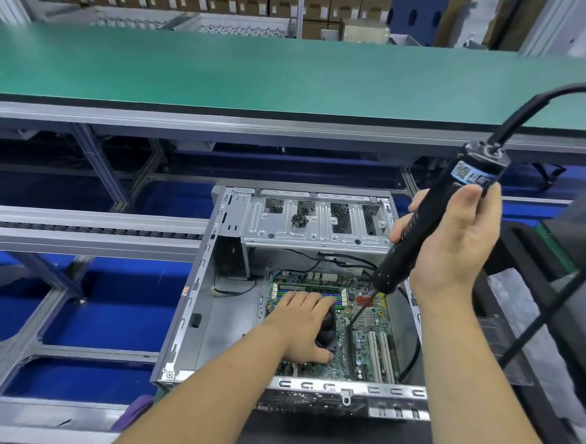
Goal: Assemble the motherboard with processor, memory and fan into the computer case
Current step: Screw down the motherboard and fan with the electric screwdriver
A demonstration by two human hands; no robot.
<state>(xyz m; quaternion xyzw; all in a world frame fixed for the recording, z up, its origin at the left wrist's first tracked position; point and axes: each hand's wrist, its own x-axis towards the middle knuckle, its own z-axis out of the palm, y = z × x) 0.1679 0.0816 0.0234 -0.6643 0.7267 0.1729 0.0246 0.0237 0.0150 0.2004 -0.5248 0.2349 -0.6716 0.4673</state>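
Observation:
An open grey computer case [190, 304] lies in front of me with the green motherboard [366, 350] inside it. My left hand [304, 323] rests flat on the black fan [327, 333], covering most of it. Memory sticks [315, 291] lie just beyond its fingertips. My right hand [452, 238] grips a black electric screwdriver [421, 229] held upright and tilted. Its bit [358, 315] points down onto the board near a red part [365, 300]. The processor is hidden.
A green conveyor belt [259, 72] runs across behind the case. Aluminium frame rails [88, 233] and blue flooring lie to the left. The screwdriver's black cable [566, 98] arcs off to the right. A small pile of screws [299, 219] sits on the drive cage [319, 223]. Dark equipment stands at the right.

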